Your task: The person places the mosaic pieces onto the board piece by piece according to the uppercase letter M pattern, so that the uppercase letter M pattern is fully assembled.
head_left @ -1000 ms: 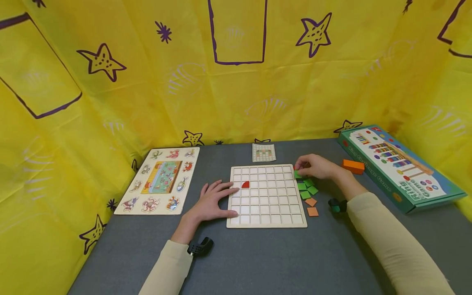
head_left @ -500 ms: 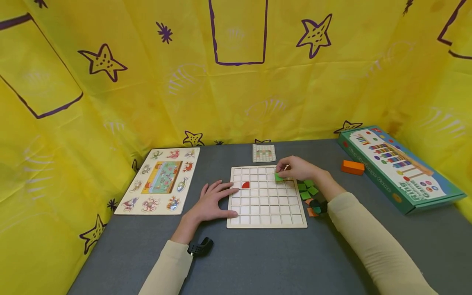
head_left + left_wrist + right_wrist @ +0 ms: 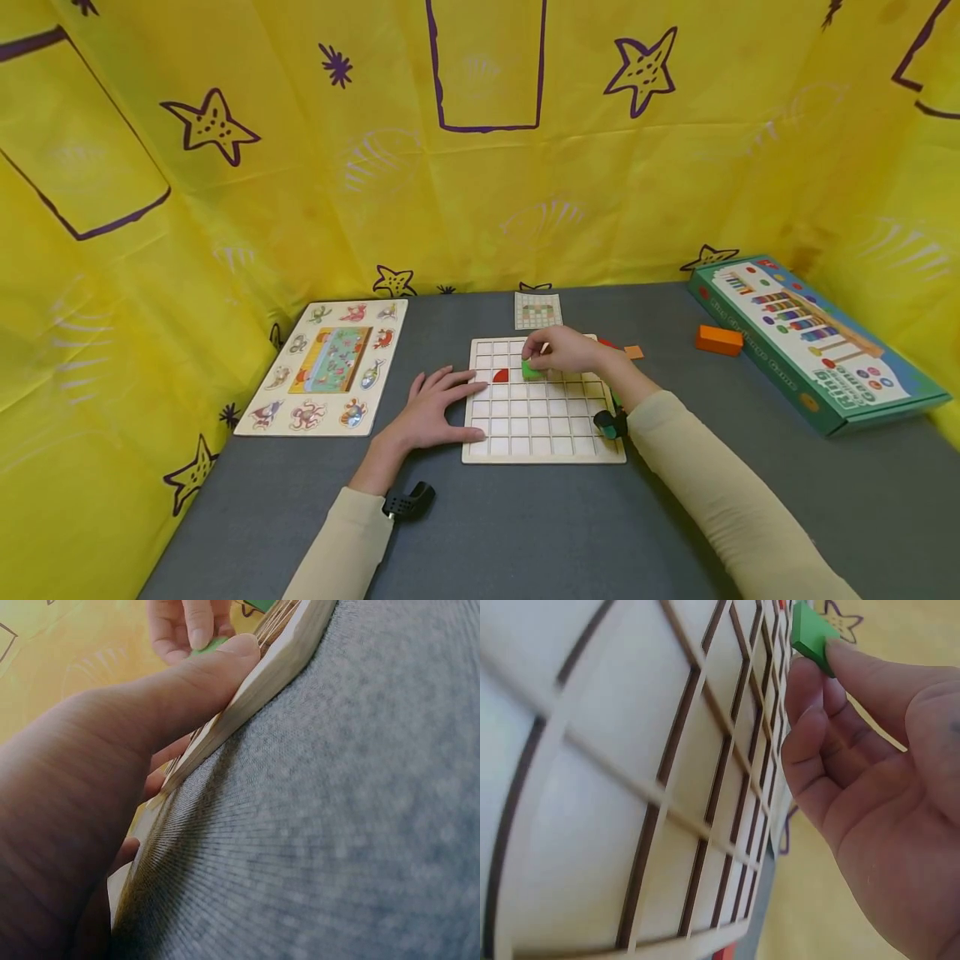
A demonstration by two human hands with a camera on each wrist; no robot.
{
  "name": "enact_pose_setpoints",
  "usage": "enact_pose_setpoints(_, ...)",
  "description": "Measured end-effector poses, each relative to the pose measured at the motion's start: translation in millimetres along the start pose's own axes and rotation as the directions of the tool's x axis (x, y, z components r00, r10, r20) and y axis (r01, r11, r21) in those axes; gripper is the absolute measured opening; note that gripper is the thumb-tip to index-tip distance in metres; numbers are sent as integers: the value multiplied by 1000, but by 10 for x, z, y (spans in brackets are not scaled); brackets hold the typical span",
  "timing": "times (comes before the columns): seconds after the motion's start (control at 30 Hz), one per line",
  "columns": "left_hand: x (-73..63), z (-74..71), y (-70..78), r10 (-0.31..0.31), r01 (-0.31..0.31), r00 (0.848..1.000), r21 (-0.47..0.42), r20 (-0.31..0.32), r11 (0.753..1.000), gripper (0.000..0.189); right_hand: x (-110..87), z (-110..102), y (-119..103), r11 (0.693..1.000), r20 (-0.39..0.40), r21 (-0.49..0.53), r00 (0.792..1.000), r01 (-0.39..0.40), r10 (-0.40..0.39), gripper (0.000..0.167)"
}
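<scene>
Between thumb and fingers, my right hand pinches a green square tile just over the upper middle of a wooden grid board. A red quarter-circle tile lies in one of the board's cells, left of that hand. My left hand rests with spread fingers on the board's left edge; in the left wrist view its thumb lies along the rim. The right forearm hides most of the loose green tiles beside the board.
A small pattern card lies behind the board. An orange tile and an orange block sit to the right, near a green game box. At left lies a sea-animal picture board. Yellow cloth hangs behind.
My right hand has carried the green tile leftward from the pile at the board's right edge to above the upper middle cells. The left hand has stayed put.
</scene>
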State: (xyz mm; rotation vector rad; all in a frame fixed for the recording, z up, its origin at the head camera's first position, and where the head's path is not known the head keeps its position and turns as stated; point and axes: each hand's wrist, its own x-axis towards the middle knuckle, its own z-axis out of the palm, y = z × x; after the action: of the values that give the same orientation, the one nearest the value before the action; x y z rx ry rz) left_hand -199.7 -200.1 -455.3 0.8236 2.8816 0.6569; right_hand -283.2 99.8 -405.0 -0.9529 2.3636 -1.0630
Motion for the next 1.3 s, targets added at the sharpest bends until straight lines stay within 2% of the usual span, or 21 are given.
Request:
enact_pose_setpoints(0.17,5,-11,10,-1,1,1000,2,2,1000,81,86,39,-38,999,-2,-37,1000,-9,9,9)
enact_pose_setpoints(0.43,1,-4,13,6,-6,1000,4,-4,1000,80,162,139,-47,995,-19,-103,1000,19,-21,6)
enact_pose_setpoints(0.8,-9,3,16,11,-11,1000,2,-9,1000,80,197,182,-44,980,-15,-200,1000,-19,17,5)
enact_pose_setpoints(1.03,-14,-11,26,5,-5,1000,-8,-11,1000,80,140,135,-57,988,-21,-148,999,-31,28,7)
enact_pose_setpoints(1.3,-15,-10,34,5,-5,1000,-4,-6,1000,80,-20,32,-31,994,-48,-106,998,-34,29,15)
